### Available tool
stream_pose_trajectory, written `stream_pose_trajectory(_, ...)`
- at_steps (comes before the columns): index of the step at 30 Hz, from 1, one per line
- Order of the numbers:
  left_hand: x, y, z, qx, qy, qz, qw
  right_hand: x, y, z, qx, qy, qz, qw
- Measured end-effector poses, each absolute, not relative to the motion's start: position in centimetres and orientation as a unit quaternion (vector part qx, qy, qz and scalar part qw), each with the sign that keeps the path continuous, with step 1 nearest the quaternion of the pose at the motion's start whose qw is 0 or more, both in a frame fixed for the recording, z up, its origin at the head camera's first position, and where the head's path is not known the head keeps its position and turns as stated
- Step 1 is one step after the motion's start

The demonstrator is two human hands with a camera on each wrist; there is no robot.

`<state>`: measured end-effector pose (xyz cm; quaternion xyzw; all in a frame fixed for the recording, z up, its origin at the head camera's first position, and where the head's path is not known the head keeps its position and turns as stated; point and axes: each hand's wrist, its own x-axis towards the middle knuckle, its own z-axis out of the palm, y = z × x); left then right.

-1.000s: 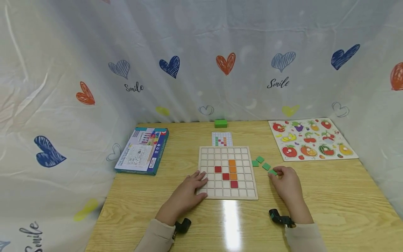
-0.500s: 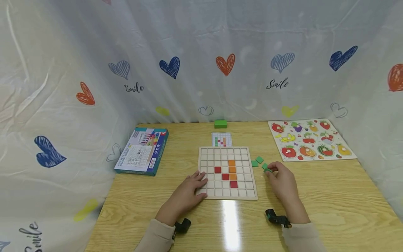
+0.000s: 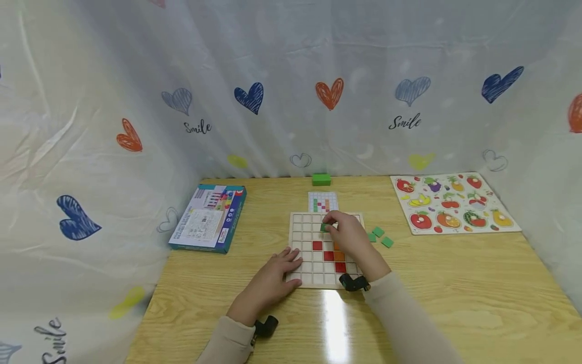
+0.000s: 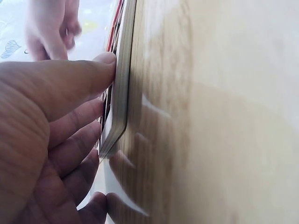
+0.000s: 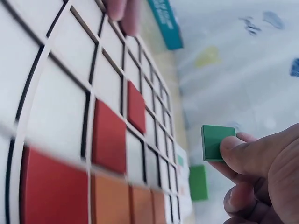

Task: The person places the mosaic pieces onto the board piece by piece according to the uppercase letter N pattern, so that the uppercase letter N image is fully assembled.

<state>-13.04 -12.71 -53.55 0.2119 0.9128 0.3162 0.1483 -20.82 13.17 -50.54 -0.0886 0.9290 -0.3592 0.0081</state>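
Observation:
A pale wooden grid board point(image 3: 305, 278) lies on the table, with red tiles point(image 3: 317, 245) and orange tiles point(image 3: 339, 256) set in some of its squares. My right hand point(image 3: 349, 235) is over the upper part of the board. Between thumb and fingers it pinches a green square tile point(image 5: 212, 143), raised above the grid in the right wrist view. My left hand point(image 3: 275, 275) rests at the board's left edge, fingers spread on the frame and squares. In the left wrist view, its thumb point(image 4: 105, 59) touches the board's edge.
Loose green tiles point(image 3: 387, 242) lie right of the board. Behind it is a small card point(image 3: 323, 197) printed with a coloured grid, then a green block point(image 3: 321, 179). A blue box with papers point(image 3: 203, 225) lies at left, a fruit puzzle board point(image 3: 454, 203) at right.
My right hand has picked up a green tile from the loose ones at right and carried it left over the board. My left hand has stayed at the board's edge.

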Motion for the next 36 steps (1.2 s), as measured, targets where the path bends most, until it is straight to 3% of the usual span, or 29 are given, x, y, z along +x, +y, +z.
stream_pose_trajectory(11,-13.2,-12.7,-53.9,0.218,0.913,0.312,0.143,-23.0,8.7,-52.3,-0.127,0.935,-0.326,0.048)
stream_pose_trajectory(23,-13.2,-12.8,-54.0,0.223,0.913,0.312,0.141,-22.8,8.7,-52.3,-0.127,0.935,-0.32,0.085)
stream_pose_trajectory(36,-13.0,-12.7,-53.7,0.222,0.914,0.31,0.139,-22.4,8.8,-52.3,-0.128,0.946,-0.287,0.076)
